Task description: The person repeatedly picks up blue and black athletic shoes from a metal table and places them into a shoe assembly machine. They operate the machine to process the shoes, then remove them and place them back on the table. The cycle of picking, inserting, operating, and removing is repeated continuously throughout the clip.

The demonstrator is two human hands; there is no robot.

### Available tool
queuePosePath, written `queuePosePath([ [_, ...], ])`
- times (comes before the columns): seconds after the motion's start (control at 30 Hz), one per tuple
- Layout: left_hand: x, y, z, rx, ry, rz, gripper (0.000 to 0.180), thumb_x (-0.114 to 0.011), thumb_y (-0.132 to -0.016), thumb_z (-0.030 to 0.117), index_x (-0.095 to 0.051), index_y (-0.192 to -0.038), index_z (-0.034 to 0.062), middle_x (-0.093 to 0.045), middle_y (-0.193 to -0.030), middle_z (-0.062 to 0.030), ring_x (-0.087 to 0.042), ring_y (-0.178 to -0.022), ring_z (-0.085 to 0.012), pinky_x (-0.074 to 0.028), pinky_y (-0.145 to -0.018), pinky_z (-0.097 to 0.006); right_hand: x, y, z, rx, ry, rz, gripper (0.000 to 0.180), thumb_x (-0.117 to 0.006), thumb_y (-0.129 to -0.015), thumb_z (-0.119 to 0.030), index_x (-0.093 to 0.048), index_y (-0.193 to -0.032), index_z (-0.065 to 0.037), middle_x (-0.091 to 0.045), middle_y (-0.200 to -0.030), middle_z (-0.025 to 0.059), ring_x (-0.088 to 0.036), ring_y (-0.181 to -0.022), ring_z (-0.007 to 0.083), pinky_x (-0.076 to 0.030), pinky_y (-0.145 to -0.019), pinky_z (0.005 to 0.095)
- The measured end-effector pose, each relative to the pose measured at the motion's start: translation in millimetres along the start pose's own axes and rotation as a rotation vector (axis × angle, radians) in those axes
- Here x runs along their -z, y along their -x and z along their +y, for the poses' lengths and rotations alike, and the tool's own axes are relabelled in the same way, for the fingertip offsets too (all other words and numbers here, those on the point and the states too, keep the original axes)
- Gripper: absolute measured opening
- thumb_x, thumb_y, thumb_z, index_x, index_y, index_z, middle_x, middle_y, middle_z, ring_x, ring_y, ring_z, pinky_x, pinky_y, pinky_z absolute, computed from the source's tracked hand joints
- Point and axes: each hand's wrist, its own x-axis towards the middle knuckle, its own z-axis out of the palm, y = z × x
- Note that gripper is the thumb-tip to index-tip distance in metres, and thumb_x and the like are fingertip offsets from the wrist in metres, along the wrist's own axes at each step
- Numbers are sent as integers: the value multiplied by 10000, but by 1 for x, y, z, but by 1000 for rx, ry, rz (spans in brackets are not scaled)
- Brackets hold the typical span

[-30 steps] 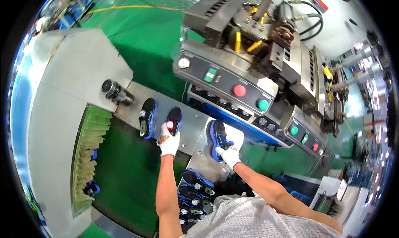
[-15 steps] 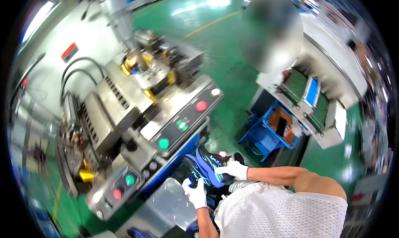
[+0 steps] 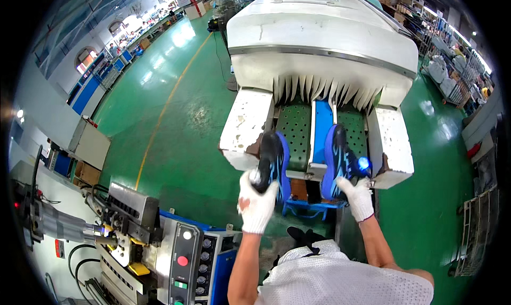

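My left hand (image 3: 256, 203), in a white knitted glove with a reddish stain, grips the heel end of a black shoe (image 3: 270, 164) with light-blue markings and a purple-blue sole. The matching shoe (image 3: 336, 161) is held by its heel end in my right hand (image 3: 357, 197), also gloved. Both toes point away from me and the soles face each other. The shoes are apart, over the near end of a conveyor with perforated green belts (image 3: 294, 132) and a blue strip (image 3: 322, 126) between them. A blue light spot (image 3: 363, 163) shows beside the right-hand shoe.
Pale hanging flaps (image 3: 319, 88) curtain the opening of the large white conveyor machine (image 3: 319, 31). Its white side blocks (image 3: 246, 118) flank the belts. A blue stand (image 3: 308, 208) sits below. At the lower left is a metal machine with a button panel (image 3: 183, 262).
My view has turned from the button-panel machine to the conveyor. The shoes, close together before, are now spread apart, one in each hand, at the belt's near end.
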Motion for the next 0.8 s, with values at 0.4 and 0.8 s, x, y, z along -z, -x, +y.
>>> queuePosePath([
  [0.4, -236, -230, -4, -125, -146, -274, 683, -684, -880, 344, -484, -1410, -36, -586, -1337, -316, -584, -1241, -452, -468, -1021, -517, -33, -285, -28, 272, 254, 374, 834, -671, -901, -539, -461, -1501, 3, -554, -1435, 307, -550, -1312, 452, -420, -1114, 496],
  [0.8, 102, 236, -218, 712, -386, -93, 458, -565, -948, 351, -667, -1283, 57, -677, -1300, -181, -636, -1226, -348, -494, -1054, -434, -258, 5, 7, 409, 157, -1560, 559, -715, -963, -113, -496, -1465, 1, -610, -1421, 189, -581, -1326, 276, -464, -1106, 398],
])
